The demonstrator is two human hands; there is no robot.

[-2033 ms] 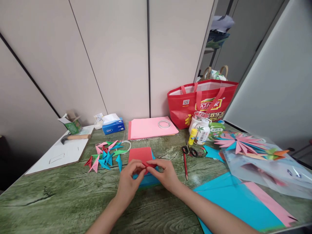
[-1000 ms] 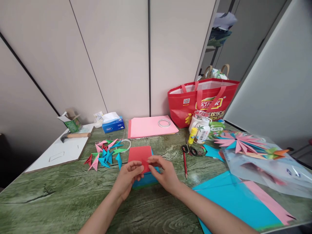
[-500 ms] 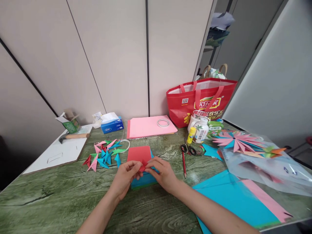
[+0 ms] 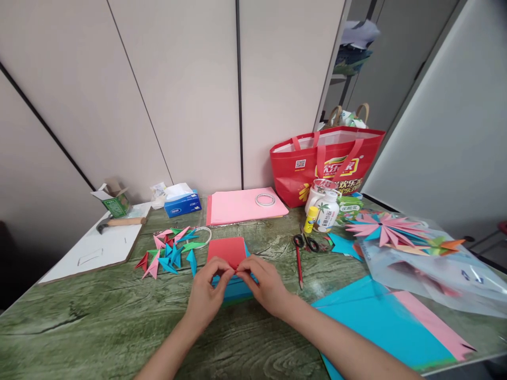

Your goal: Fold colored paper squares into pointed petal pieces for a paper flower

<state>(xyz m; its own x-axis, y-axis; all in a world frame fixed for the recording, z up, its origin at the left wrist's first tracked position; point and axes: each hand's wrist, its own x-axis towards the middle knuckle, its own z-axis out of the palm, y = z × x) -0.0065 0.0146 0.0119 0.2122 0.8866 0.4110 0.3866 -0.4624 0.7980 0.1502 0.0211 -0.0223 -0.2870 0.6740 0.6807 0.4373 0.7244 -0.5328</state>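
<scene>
Between my two hands is a small piece of folded red paper (image 4: 235, 267), mostly covered by fingertips. My left hand (image 4: 208, 287) pinches it from the left, thumb against forefinger. From the right, my right hand (image 4: 264, 282) pinches the same piece. Both hands are over a stack of square paper, with a red sheet (image 4: 226, 249) on top and blue sheets (image 4: 233, 289) showing below. To the left lies a loose pile of folded paper pieces (image 4: 170, 256) in pink, blue, green and red.
Scissors (image 4: 304, 243) and a red pencil (image 4: 299, 268) lie right of the stack, by a glue stick (image 4: 311, 219) and white bottle (image 4: 327, 211). Large blue paper (image 4: 380, 322) is under my right forearm. Behind are pink sheets (image 4: 241, 207), a tissue box (image 4: 182, 205) and a red bag (image 4: 293, 179).
My left hand has turned and shifted slightly, its thumb now closer to the right thumb. The fingertips of both hands have come together around the small red paper.
</scene>
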